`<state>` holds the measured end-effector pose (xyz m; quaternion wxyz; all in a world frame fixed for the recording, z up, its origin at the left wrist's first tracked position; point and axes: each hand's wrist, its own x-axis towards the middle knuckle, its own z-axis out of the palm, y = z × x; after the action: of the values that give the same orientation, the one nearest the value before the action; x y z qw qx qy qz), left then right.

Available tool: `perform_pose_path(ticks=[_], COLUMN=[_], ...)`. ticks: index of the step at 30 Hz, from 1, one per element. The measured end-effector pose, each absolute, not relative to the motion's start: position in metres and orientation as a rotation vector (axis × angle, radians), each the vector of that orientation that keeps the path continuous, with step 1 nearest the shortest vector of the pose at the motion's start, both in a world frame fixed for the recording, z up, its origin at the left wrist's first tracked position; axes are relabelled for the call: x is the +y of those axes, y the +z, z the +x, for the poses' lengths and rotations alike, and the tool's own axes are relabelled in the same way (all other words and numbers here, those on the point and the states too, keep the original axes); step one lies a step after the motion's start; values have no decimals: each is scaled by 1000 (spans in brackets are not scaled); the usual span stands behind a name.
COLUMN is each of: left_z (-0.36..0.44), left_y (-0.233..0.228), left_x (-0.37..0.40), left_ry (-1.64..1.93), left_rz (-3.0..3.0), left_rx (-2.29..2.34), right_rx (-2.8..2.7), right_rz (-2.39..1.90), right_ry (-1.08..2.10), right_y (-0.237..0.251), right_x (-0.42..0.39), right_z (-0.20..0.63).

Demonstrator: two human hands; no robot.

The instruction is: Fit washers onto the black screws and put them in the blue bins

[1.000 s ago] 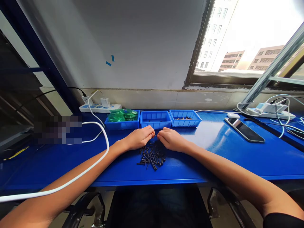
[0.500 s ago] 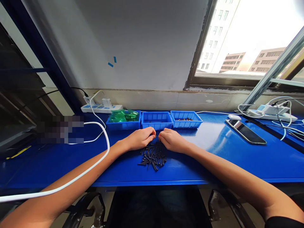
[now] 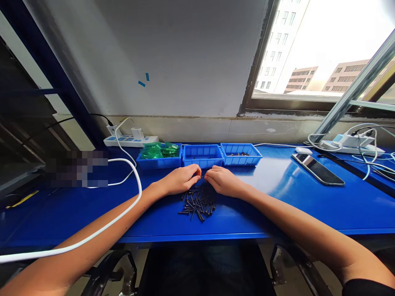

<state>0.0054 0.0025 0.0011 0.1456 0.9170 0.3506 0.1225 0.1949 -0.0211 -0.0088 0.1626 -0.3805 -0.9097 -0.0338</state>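
Over blue bench (image 3: 277, 205), we pinch one small dark screw (image 3: 202, 177) between left hand (image 3: 180, 180) and right hand (image 3: 222, 181), fingertips closed on it, just beyond loose screw pile (image 3: 198, 202), near middle blue bin (image 3: 202, 155).

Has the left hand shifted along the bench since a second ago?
No. The left hand stays just in front of the middle blue bin, above the screw pile.

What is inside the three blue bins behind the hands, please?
The left bin holds green pieces. The right bin holds a few small dark parts. The middle bin shows nothing; its near wall hides the floor.
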Motion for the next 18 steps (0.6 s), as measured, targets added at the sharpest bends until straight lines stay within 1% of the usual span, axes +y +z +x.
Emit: perform_pose_path(ticks=[11,18], left_z=[5,5], left_y=[0,1], left_x=[2,3], left_ry=[372,401], left_rz=[2649,2617], left_rx=[975,973], right_rx=[-2576,-2489], right_rz=[-1042,-1173], right_ry=[-62,22], right_y=[-8,-7], right_x=[-22,-25], right_z=[195,193])
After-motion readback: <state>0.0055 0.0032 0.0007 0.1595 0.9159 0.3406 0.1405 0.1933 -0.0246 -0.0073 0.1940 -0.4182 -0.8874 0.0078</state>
